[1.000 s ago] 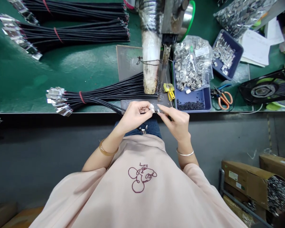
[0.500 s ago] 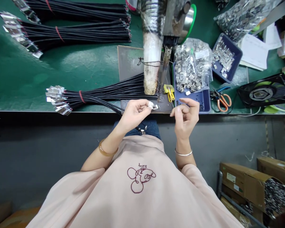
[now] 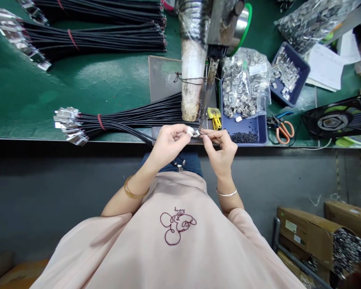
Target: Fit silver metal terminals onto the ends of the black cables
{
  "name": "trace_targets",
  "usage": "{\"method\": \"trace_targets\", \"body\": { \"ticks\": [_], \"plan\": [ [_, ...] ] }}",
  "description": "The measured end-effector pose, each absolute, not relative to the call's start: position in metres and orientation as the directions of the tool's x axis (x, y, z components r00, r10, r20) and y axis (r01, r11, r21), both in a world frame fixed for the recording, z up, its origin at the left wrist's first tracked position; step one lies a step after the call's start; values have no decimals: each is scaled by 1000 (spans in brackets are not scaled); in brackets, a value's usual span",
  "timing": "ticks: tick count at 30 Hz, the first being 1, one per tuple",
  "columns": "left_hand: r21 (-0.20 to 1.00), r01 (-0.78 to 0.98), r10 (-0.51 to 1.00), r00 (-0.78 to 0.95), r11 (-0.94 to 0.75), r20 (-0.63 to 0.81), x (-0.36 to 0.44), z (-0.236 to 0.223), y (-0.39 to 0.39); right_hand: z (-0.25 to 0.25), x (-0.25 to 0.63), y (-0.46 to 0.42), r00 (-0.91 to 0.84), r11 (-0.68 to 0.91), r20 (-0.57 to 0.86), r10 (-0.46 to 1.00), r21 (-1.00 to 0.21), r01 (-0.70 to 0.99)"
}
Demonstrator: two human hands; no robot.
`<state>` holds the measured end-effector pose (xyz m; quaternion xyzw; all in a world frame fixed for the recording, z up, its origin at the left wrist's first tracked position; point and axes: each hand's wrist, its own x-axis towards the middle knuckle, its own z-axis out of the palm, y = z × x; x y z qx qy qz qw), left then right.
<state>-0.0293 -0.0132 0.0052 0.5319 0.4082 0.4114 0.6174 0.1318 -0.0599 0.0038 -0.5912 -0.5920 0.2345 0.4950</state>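
My left hand (image 3: 168, 145) pinches a small metal connector (image 3: 194, 132) at the end of a black cable, just over the bench's front edge. My right hand (image 3: 219, 150) meets it from the right, fingertips closed on the same connector. Both hands sit below the tip of a soldering tool (image 3: 205, 104) fixed to a wrapped post (image 3: 192, 76). A bundle of black cables (image 3: 132, 118) with metal ends (image 3: 67, 124) lies to the left on the green mat (image 3: 87, 84).
A blue tray (image 3: 255, 122) holds a bag of metal shells (image 3: 243, 86) and tiny black bits (image 3: 243, 137). A second blue tray (image 3: 289, 74), orange-handled scissors (image 3: 281, 128) and a black fan (image 3: 337, 116) lie right. More cable bundles (image 3: 93, 40) lie at the back. Cardboard boxes (image 3: 313, 230) stand lower right.
My right hand, which had drawn away to the right with loose fingers, has come back to the connector in my left hand and closed on it. The left hand stayed put.
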Motion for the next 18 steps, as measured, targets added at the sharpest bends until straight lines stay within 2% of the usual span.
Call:
{"method": "trace_targets", "body": {
  "ticks": [13,16,18],
  "plan": [
    [994,-44,941,329,101,-81,-35,8,-18,7,130,-63,173,173,283,943,-865,471],
    [996,-25,931,357,86,-71,-36,6,-19,13,132,-68,223,146,262,939,-890,431],
    [998,18,909,413,54,-57,-38,4,-20,21,136,-74,307,186,344,887,-877,443]
  ]
}}
